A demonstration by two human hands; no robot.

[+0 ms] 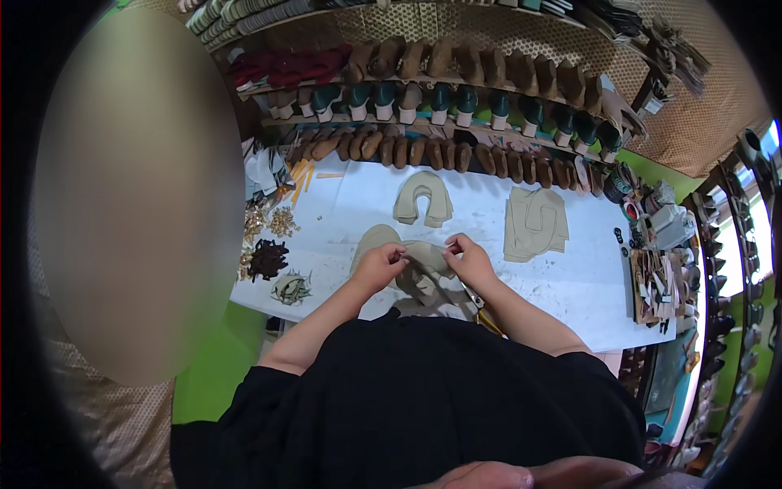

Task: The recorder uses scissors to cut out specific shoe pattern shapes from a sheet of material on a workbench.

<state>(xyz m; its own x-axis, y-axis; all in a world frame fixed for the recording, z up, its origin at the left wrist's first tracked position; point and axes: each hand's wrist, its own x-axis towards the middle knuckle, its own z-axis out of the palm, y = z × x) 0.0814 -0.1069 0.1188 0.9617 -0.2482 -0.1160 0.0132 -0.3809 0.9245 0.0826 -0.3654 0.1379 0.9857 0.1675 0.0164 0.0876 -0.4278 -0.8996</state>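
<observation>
Pinched between the thumb and fingers of my left hand (381,267) and my right hand (469,262) was a thin grey-beige sheet piece (425,254), its upper edge drawn between my two narrow grips. It was in the lower middle of the frame, just above my black shirt (423,391), and its lower part hung in folds. My fingers hid where each grip met the edge.

Scissors with yellowish handles (487,319) showed beside my right wrist; I cannot tell whether they touched it. Another beige piece, rounded at the top (376,236), lay behind my left hand, which covered part of it.

On the white worktop (481,204), a U-shaped stack of beige pieces (407,204) lay at the middle of the frame, and a second beige stack (521,236) lay right of it. Toward the left were curled beige scraps (291,287), a dark brown heap (267,259), small gold-coloured bits (283,221) and orange-yellow strips (301,181).

Across the top of the frame ran shelves of brown shoe lasts (494,65) and green shoes with pale block heels (466,99). At the right edge stood a tall shoe rack (715,326). A large blurred oval hid much of the left side.
</observation>
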